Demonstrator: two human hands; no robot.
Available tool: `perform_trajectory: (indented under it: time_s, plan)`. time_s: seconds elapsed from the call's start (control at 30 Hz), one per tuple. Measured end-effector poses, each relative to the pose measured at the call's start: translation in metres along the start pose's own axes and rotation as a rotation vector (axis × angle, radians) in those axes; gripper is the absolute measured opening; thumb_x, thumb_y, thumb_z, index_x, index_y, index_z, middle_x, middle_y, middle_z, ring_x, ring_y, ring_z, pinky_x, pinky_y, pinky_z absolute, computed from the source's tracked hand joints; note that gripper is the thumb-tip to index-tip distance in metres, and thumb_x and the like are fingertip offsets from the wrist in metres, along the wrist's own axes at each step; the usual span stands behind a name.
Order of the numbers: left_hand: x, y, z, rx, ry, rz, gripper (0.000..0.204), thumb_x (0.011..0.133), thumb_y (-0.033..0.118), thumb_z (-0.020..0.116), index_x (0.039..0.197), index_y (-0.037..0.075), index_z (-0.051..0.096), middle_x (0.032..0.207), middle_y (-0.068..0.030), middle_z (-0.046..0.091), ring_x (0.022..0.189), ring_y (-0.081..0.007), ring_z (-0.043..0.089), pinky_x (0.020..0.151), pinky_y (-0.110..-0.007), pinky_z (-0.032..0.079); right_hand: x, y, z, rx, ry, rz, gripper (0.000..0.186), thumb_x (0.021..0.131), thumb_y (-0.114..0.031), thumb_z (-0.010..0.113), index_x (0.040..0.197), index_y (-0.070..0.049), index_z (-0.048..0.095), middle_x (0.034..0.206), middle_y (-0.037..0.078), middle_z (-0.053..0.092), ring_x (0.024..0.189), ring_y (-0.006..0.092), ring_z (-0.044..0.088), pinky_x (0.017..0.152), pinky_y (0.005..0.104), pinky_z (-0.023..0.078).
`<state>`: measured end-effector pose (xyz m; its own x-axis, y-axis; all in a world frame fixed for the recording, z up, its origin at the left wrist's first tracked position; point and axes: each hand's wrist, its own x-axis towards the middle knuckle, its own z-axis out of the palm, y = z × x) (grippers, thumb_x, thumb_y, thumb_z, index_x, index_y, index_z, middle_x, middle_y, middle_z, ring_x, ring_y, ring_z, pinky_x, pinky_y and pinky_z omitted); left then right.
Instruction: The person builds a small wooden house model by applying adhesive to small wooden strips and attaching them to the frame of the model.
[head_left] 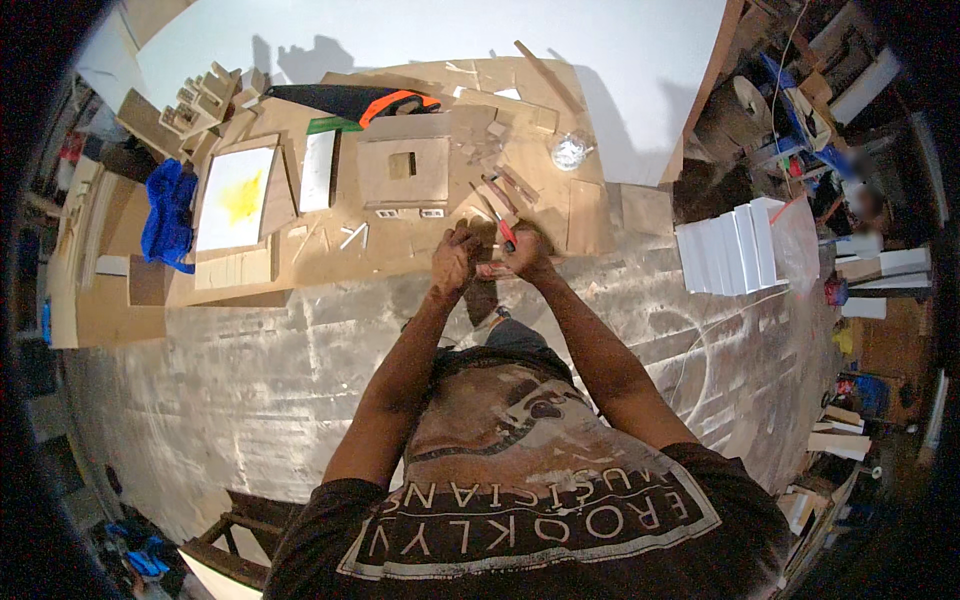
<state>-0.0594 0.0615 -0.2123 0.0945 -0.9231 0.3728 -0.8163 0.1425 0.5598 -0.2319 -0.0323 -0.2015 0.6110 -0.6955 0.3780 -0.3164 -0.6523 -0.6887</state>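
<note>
My right hand (526,252) is closed on a red-and-black handled tool (507,232), its top end pointing up and slightly left at the near edge of the cardboard-covered work surface (325,268). My left hand (457,257) is beside it with fingers curled; what they hold, if anything, is hidden. A small red item (490,270) shows between my hands. Just beyond them lie small wooden pieces (515,185), a square board (400,175) with a central block, and two small white window-like pieces (432,213).
A black-and-orange handsaw (330,100) lies at the back. At left are wooden blocks (200,105), crumpled blue material (165,210) and a yellow-stained white board (225,200). A foil ball (568,150) sits right of centre. White panels (730,245) stand at right above the marked floor (230,400).
</note>
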Motion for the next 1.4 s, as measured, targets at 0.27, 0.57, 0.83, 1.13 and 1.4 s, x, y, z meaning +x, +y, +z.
perform_trajectory:
  time_s: [0.27,0.57,0.83,1.13,1.4]
  plan:
    - [0.003,0.022,-0.008,-0.103,0.079,-0.118,0.032,0.081,0.017,0.057,0.11,0.01,0.069,0.111,-0.0108,0.063,0.092,-0.0351,0.058,0.075,-0.043,0.048,0.004,-0.01,-0.006,-0.115,0.004,0.233,0.019,0.084,-0.015,0.065,0.078,0.002,0.06,0.073,0.024,0.058,0.07,0.0435,0.058,0.063,0.048,0.045]
    - [0.003,0.025,-0.007,-0.071,0.053,-0.275,0.028,0.079,0.014,0.056,0.101,0.015,0.074,0.101,-0.0116,0.063,0.093,-0.0352,0.058,0.078,-0.046,0.048,0.004,-0.017,-0.005,-0.059,-0.1,0.319,0.02,0.085,-0.018,0.066,0.084,0.002,0.065,0.075,0.023,0.063,0.07,0.0395,0.064,0.063,0.0474,0.05]
    - [0.008,0.034,-0.018,0.044,-0.042,-0.301,0.026,0.077,0.012,0.059,0.096,0.018,0.076,0.105,-0.0085,0.064,0.096,-0.0322,0.059,0.083,-0.04,0.053,0.002,-0.018,-0.004,-0.11,-0.224,0.395,0.022,0.084,-0.021,0.07,0.086,0.0,0.068,0.077,0.023,0.064,0.072,0.0409,0.063,0.066,0.0459,0.05]
    - [0.0,0.011,0.0,-0.04,0.051,-0.205,0.02,0.079,0.019,0.06,0.092,0.015,0.076,0.1,-0.0079,0.066,0.095,-0.03,0.062,0.085,-0.041,0.052,-0.007,-0.012,0.019,-0.127,-0.03,0.255,0.018,0.077,-0.013,0.072,0.088,0.0,0.069,0.084,0.02,0.066,0.082,0.0383,0.064,0.074,0.0429,0.051]
    - [-0.023,-0.003,-0.008,-0.026,0.004,-0.1,0.028,0.084,0.015,0.054,0.104,0.016,0.073,0.113,-0.0078,0.068,0.104,-0.0354,0.06,0.1,-0.049,0.04,-0.005,-0.016,0.028,-0.138,0.14,0.139,0.018,0.075,-0.015,0.072,0.086,-0.002,0.066,0.077,0.019,0.063,0.073,0.0394,0.062,0.066,0.0442,0.05]
